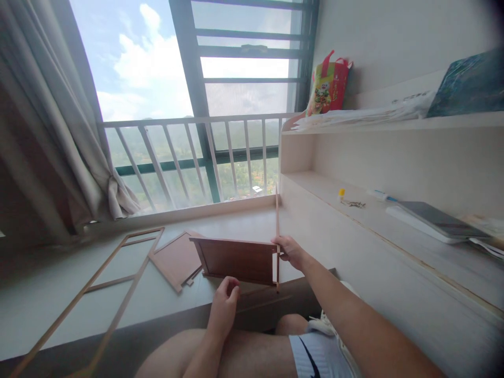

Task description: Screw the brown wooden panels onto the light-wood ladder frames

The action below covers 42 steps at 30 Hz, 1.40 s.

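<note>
A brown wooden panel (236, 260) stands on edge in front of me, above the sill. My left hand (224, 302) grips its lower edge with fingers curled. My right hand (289, 249) is closed around the panel's right end, where a thin upright wooden strip (277, 220) meets it. A second brown panel (177, 260) lies flat on the sill just to the left. A light wooden frame (114, 286) with crossbars lies flat further left.
A white desk (354, 236) runs along the right, with a small yellow-capped item (342, 193), a pen (380, 196) and a tablet (437, 218). A red gift bag (328, 84) stands on the shelf above. Window railing and curtain (59, 131) lie behind.
</note>
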Each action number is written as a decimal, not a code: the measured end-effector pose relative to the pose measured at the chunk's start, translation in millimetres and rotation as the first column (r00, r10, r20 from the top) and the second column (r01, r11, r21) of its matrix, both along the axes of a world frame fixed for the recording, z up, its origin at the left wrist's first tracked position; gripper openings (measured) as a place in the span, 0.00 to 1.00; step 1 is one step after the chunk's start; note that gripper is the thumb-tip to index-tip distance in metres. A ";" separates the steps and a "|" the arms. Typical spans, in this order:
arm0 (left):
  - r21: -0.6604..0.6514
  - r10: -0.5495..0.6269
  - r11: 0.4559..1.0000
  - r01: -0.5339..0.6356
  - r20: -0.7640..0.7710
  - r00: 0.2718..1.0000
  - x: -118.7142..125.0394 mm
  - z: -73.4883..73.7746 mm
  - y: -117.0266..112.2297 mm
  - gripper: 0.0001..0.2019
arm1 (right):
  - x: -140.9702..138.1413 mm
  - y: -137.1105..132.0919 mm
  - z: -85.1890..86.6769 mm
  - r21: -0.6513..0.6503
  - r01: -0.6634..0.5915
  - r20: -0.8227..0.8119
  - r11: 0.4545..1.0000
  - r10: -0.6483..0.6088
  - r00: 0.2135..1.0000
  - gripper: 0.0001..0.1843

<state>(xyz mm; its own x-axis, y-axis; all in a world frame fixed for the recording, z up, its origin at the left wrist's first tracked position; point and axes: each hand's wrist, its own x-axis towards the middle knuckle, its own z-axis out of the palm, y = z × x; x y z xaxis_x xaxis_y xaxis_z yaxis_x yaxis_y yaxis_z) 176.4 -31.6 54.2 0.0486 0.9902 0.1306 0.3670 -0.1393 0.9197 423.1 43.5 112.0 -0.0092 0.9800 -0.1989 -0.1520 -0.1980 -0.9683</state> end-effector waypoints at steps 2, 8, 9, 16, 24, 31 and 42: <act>-0.010 0.025 1.000 -0.025 0.002 1.000 -1.1 -0.8 3.4 0.09 | -3.4 -2.0 4.8 -0.003 0.009 -0.006 1.000 -0.009 1.000 0.11; 0.046 0.089 0.995 -0.087 -0.060 0.994 -2.6 3.3 3.2 0.09 | -9.3 -2.9 24.9 -0.006 0.029 -0.004 1.000 -0.029 1.000 0.11; 0.048 0.090 0.995 -0.087 -0.063 0.994 -2.9 3.3 3.0 0.10 | -9.2 -3.1 29.5 -0.007 0.030 -0.004 1.000 -0.030 1.000 0.11; -0.032 -0.025 0.999 0.022 -0.118 0.993 3.0 -4.8 -1.1 0.08 | -8.4 -9.0 65.4 -0.039 0.078 -0.035 0.996 -0.079 0.996 0.09; -0.103 -0.203 0.978 0.184 -0.218 0.955 12.1 -8.5 -12.9 0.16 | -16.4 -20.8 102.6 -0.044 0.148 -0.155 0.988 -0.153 0.976 0.07; 0.035 -0.171 0.984 0.177 -0.142 0.975 19.4 -13.5 -8.2 0.36 | -27.8 -40.3 140.2 -0.057 0.122 -0.366 0.991 -0.134 0.921 0.06; 0.501 -0.096 0.862 0.075 0.016 0.995 30.5 39.0 -6.0 0.17 | -24.7 -69.7 177.5 0.016 -0.080 -0.638 0.997 0.071 0.767 0.07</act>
<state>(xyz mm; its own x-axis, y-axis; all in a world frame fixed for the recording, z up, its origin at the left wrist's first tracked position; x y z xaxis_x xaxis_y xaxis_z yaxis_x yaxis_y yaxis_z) 206.8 -37.7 93.2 0.1143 0.7843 0.6097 0.2981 -0.6125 0.7321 398.4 -26.2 289.5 -0.2119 0.9684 -0.1318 -0.7176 -0.2457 -0.6517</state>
